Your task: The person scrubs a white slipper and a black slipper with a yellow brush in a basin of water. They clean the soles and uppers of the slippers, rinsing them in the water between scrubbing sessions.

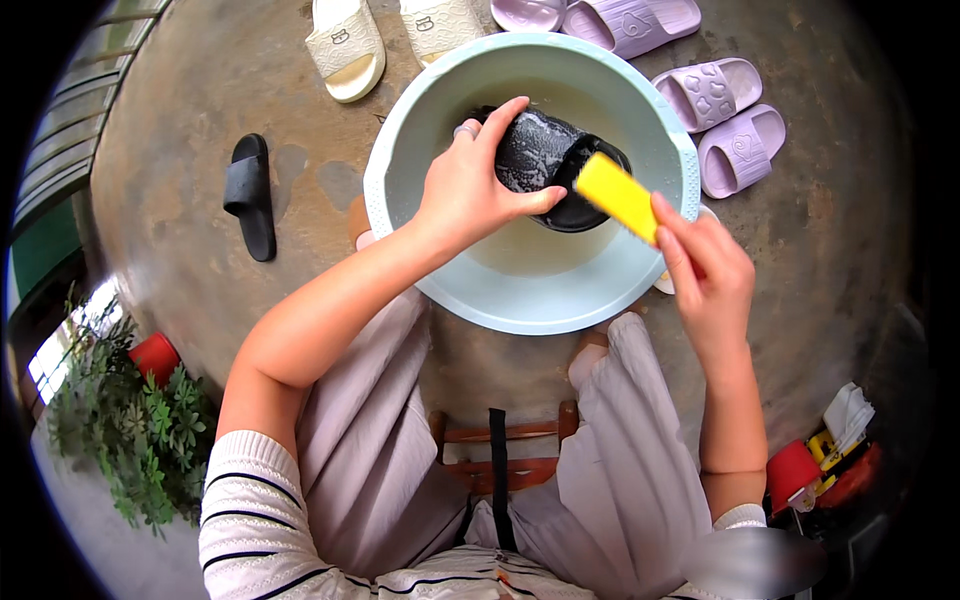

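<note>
My left hand [475,180] grips a black slide sandal [535,150] over a pale blue basin [400,100]. White suds cover the sandal's strap. My fingers curl over its far side, and my thumb presses near the toe opening. In my right hand [705,265] is a yellow scrubbing brush [617,195], pinched at its near end. The brush's far end overlaps the sandal's toe part; whether its bristles touch cannot be told. Cloudy water [540,255] lies in the basin's bottom, below the sandal.
Another black slide [250,195] lies on the concrete floor at left. Cream slides [345,50] stand beyond the basin, lilac slides [740,150] at its far right. A leafy plant [150,430] is at lower left. A red container [790,475] stands at lower right.
</note>
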The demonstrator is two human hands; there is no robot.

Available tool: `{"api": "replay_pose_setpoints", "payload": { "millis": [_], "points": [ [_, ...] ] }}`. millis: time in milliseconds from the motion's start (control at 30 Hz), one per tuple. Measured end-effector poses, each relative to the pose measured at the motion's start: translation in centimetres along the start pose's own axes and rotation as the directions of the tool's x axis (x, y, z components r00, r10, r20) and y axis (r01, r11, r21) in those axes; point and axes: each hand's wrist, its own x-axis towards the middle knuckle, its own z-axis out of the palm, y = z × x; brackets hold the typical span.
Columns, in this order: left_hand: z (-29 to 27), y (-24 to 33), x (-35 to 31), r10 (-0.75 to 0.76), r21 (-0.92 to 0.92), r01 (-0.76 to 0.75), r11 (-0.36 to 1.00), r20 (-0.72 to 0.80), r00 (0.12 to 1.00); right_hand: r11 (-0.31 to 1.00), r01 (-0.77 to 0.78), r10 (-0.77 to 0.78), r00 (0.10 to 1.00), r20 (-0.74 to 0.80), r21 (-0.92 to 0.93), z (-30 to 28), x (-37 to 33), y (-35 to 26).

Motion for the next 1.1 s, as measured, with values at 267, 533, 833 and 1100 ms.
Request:
{"api": "replay_pose_setpoints", "payload": {
  "millis": [267, 533, 833, 1100],
  "points": [
    [2.6, -0.4, 0.9, -0.036, -0.354, 0.114, 0.928, 0.218, 0.975, 0.942, 0.020, 0.056, 0.975, 0.217, -0.334, 1.4, -3.3, 0.3],
    [1.6, -2.6, 0.3, 0.060, -0.496, 0.158, 0.853, 0.396, 0.916, 0.842, 0.273, -0.159, 0.950, 0.269, -0.465, 0.0, 0.5, 1.6],
    [1.6, -2.4, 0.4, -0.006, -0.667, 0.422, 0.614, 0.531, 0.847, 0.909, 0.245, -0.119, 0.928, 0.354, -0.336, 1.0, 0.0, 2.2],
    [1.5, -0.5, -3.8, 0.061, -0.175, 0.000, 0.985, 0.345, 0.937, 0.967, 0.149, -0.083, 0.951, 0.296, -0.206, 3.0, -2.8, 2.0]
  ]
}}
